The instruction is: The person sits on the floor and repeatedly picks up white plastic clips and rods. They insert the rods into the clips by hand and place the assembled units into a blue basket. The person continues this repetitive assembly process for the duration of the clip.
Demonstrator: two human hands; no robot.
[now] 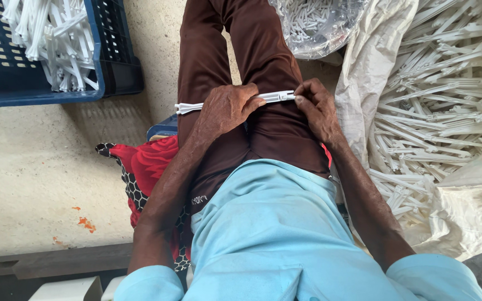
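Observation:
A long white plastic strip [188, 106] lies across my lap, held level over my brown trousers. My left hand [227, 108] wraps around its middle, with the strip's left end sticking out past my fingers. At the strip's right end, my right hand [316, 108] pinches it between fingertips and thumb. Both hands rest on my thighs. The part of the strip under my left hand is hidden.
A blue plastic crate [115, 67] with several white plastic pieces stands at upper left on the concrete floor. A white sack [364, 72] heaped with white plastic strips fills the right side. A clear bag [319, 28] of small white parts sits by my knees. I sit on a red patterned cloth [146, 161].

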